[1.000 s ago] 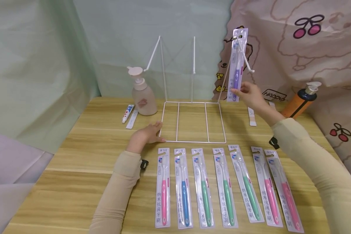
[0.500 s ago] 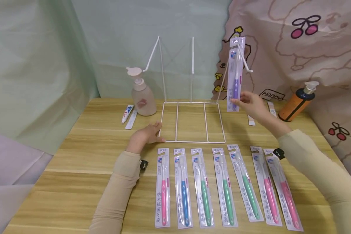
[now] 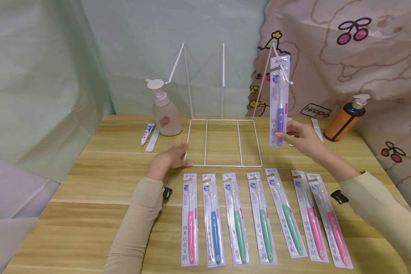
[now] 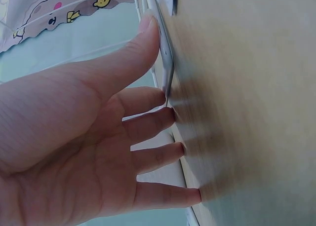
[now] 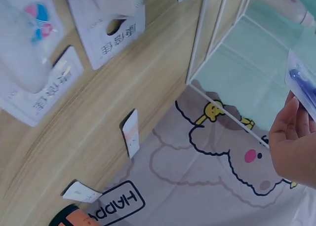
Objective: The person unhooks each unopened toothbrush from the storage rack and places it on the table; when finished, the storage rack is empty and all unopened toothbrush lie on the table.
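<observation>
The cloth backdrop (image 3: 346,68) carries a black-outlined label reading "HAPPY", seen upside down in the head view and upright in the right wrist view (image 5: 118,202). The toothbrush packs (image 3: 190,219) bear vertical Chinese print, too small to read. No numbers are legible anywhere.

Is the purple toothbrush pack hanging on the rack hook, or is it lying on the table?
Hanging. The purple toothbrush pack hangs upright with its top on the right hook of the white wire rack, and the right hand pinches its lower end.
</observation>
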